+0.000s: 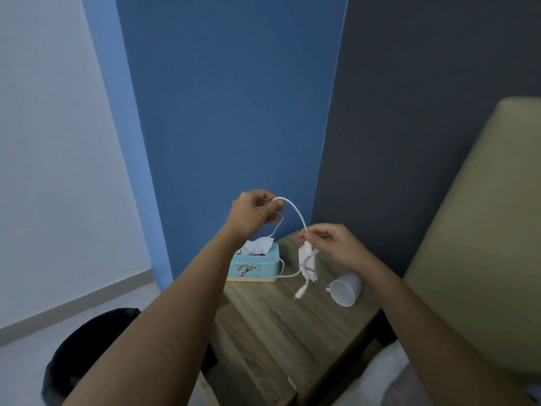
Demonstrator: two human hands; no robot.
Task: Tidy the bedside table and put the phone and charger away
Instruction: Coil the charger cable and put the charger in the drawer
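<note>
Nearest, bare wooden bedside table [272, 341]. Above it, right hand [330, 244] pinched shut on white cable [295, 212] just over dangling charger [308, 262]. Beside, tipped white cup [345, 290]. Farther, left hand [251, 213] closed on cable's other end, above blue tissue box [254, 266].

Bedroom in home. Wood-grain worktop [281, 326] sitting beside padded beige headboard [480, 230], white bedding [389, 373] showing at lower right. Tissue box [254, 266] and white cup [345, 291] lying on worktop. Blue and grey walls meeting behind.
</note>
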